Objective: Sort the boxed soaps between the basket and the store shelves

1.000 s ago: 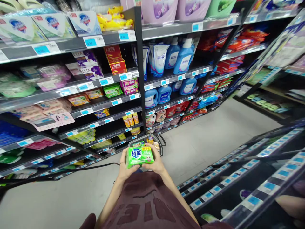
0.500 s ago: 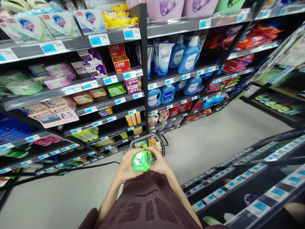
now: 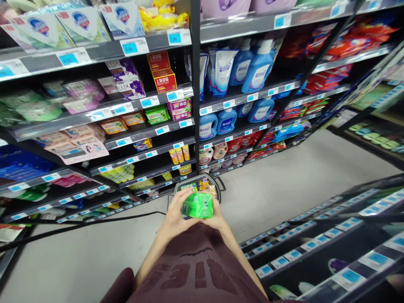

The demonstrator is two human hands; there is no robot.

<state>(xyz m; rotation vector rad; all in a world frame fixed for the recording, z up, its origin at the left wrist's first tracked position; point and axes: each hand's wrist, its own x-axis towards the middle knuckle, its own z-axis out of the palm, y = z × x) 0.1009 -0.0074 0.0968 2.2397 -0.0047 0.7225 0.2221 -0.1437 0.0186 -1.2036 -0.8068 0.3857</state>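
A bright green plastic-wrapped pack (image 3: 202, 205), which looks like bar soap, is held in front of my chest. My left hand (image 3: 175, 212) is closed around its left end. On the opposite end sits my right hand (image 3: 217, 214), its fingers partly hidden behind the pack. Just beyond my hands, a grey shopping basket (image 3: 180, 182) with a dark handle stands on the floor by the shelves. Several small green and yellow-orange packs (image 3: 205, 185) lie inside it; my hands cover its near side.
Shelves ahead hold boxed soaps (image 3: 131, 84), blue detergent bottles (image 3: 259, 69) and red bags (image 3: 328, 82). A dark cable or strap (image 3: 126, 216) crosses the left side. Another shelf rack with price tags (image 3: 293, 254) stands close at right. Grey floor (image 3: 277, 181) runs between them.
The green pack has been turned in my hands, so a plainer green face shows now. It has shifted slightly right and up. The view has moved a little.
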